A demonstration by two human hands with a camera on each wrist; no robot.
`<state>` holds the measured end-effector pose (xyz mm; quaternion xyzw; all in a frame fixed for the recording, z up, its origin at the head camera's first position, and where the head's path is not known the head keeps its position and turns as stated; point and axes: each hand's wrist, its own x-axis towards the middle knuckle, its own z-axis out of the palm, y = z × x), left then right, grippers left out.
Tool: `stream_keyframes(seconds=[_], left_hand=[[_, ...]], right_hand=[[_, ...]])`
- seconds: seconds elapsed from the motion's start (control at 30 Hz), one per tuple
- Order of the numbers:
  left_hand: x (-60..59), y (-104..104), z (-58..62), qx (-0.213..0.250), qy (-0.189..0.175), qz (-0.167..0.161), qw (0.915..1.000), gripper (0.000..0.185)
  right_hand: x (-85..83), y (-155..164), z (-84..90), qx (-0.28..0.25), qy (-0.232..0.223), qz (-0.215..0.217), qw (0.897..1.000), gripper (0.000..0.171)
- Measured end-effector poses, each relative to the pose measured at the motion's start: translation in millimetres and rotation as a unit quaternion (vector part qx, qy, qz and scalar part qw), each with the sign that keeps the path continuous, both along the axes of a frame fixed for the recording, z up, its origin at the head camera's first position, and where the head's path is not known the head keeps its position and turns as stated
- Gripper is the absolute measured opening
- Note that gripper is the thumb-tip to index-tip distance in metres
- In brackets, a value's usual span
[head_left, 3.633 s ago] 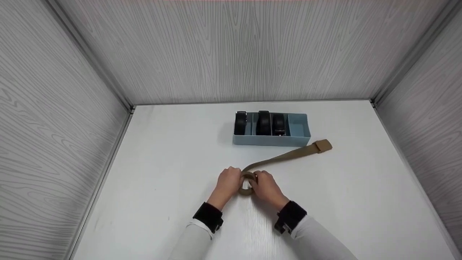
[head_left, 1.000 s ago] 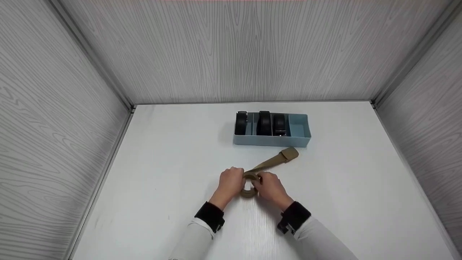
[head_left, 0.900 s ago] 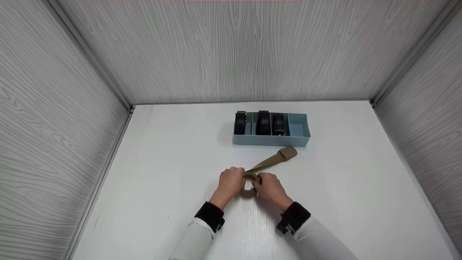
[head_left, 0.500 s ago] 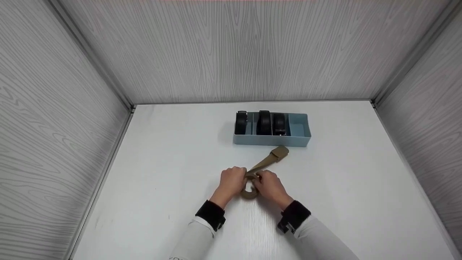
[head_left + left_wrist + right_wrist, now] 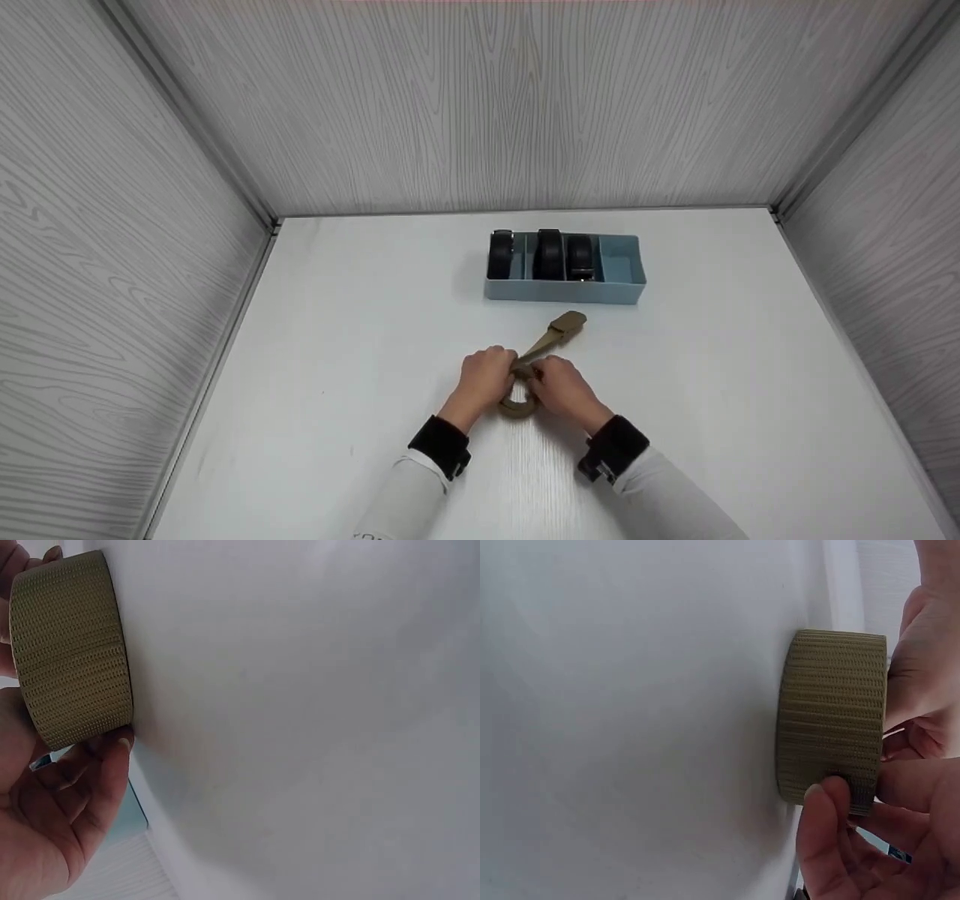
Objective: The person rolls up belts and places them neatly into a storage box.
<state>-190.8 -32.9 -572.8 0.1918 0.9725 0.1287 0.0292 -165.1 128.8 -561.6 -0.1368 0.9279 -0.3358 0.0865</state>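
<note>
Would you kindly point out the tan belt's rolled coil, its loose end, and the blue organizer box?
tan belt coil (image 5: 829, 720), right wrist view, on the woven outer wrap.
belt's loose end (image 5: 566, 324), head view, on the flat end tab.
blue organizer box (image 5: 562, 291), head view, on the near wall.

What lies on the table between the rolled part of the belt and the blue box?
Head view: only the unrolled tail of the tan belt with its buckle, short of the blue box.
</note>
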Motion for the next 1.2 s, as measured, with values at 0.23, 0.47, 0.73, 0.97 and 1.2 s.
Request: stream_keyframes(seconds=[0.23, 0.47, 0.73, 0.97, 1.2], left_hand=[[-0.8, -2, -0.9, 0.001, 0.001, -0.006, 1.0, 0.008], [1.0, -5, -2.7, -0.001, 0.006, -0.01, 0.9999, 0.018], [0.1, -9, -1.9, 0.023, 0.009, -0.039, 0.9989, 0.011], [-0.6, -6, -2.5, 0.022, 0.005, -0.023, 0.9995, 0.014], [-2.7, -1, 1.1, 0.009, 0.014, -0.007, 0.9998, 0.018]], right_hand=[[2.2, -2, 0.4, -0.008, -0.013, -0.022, 1.0, 0.012], [-1.5, 4, -2.8, -0.036, 0.066, 0.008, 0.997, 0.013], [-16.1, 34, -1.6, 0.094, 0.239, 0.026, 0.966, 0.026], [-20.3, 46, 13.5, 0.14, 0.138, 0.056, 0.979, 0.012], [-15.1, 42, 18.9, 0.082, 0.013, 0.064, 0.994, 0.012]])
